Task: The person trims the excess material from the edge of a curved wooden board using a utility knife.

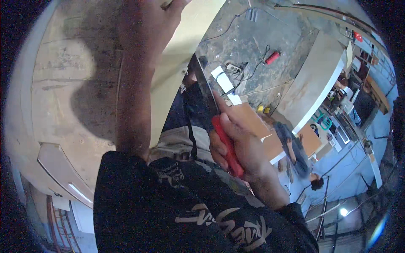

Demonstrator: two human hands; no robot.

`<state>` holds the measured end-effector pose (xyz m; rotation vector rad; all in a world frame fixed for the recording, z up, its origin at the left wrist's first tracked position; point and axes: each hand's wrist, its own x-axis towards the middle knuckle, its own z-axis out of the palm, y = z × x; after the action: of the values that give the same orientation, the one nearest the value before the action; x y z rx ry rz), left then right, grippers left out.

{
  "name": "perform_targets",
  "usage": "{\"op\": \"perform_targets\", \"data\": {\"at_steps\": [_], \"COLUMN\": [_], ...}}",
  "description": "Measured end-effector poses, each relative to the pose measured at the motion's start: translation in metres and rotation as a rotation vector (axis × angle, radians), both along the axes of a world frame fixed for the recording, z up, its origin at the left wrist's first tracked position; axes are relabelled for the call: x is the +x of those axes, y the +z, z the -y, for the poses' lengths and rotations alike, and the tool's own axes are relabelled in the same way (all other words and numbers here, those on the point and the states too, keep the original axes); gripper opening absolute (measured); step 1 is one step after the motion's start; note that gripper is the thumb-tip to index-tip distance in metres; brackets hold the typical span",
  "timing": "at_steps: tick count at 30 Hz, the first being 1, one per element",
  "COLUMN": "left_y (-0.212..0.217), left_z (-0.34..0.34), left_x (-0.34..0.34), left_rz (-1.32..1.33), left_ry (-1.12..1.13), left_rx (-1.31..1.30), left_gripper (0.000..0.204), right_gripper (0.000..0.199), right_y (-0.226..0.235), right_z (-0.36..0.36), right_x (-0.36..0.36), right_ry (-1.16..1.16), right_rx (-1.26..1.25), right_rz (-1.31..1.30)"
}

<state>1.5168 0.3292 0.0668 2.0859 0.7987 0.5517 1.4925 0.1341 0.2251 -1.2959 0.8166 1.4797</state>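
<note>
My right hand [242,145] is wrapped around the red handle of a hand saw [206,86]. Its long narrow metal blade points up and away beside the edge of a pale yellow board [192,29]; any teeth are too small to make out. Whether blade and board touch, I cannot tell. My left hand [158,17] reaches to the top of the view and lies over the board. Its thumb is stretched out, while the other fingers are mostly cut off by the frame. The left forearm crosses above a large wooden surface [59,80].
On the concrete floor lie a red power tool [272,57], a power strip [233,67] with cables and white pieces [221,79]. A long panel [314,80] stands to the right. Beyond brown boards [253,126], another person [293,147] is at the right. A wooden piece [65,170] sits lower left.
</note>
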Motion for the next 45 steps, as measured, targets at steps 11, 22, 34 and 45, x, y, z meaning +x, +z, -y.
{"op": "perform_targets", "data": {"at_steps": [11, 22, 34, 45], "left_y": [0.013, 0.004, -0.012, -0.016], "left_z": [0.006, 0.008, 0.015, 0.033], "left_x": [0.004, 0.006, 0.007, 0.023], "left_rz": [-0.139, 0.051, -0.119, -0.224], "left_ry": [0.120, -0.029, -0.409, -0.419], "left_rx": [-0.057, -0.193, 0.639, 0.665], "left_gripper": [0.052, 0.041, 0.102, 0.074], "right_gripper": [0.051, 0.023, 0.017, 0.038], "right_y": [-0.050, -0.127, -0.235, -0.361], "right_z": [-0.031, 0.026, 0.278, 0.277], "right_x": [0.012, 0.005, -0.131, -0.220], "right_ry": [-0.045, -0.325, -0.776, -0.531], "right_rx": [-0.010, 0.084, -0.572, -0.484], "right_rz": [0.071, 0.072, 0.076, 0.099]}}
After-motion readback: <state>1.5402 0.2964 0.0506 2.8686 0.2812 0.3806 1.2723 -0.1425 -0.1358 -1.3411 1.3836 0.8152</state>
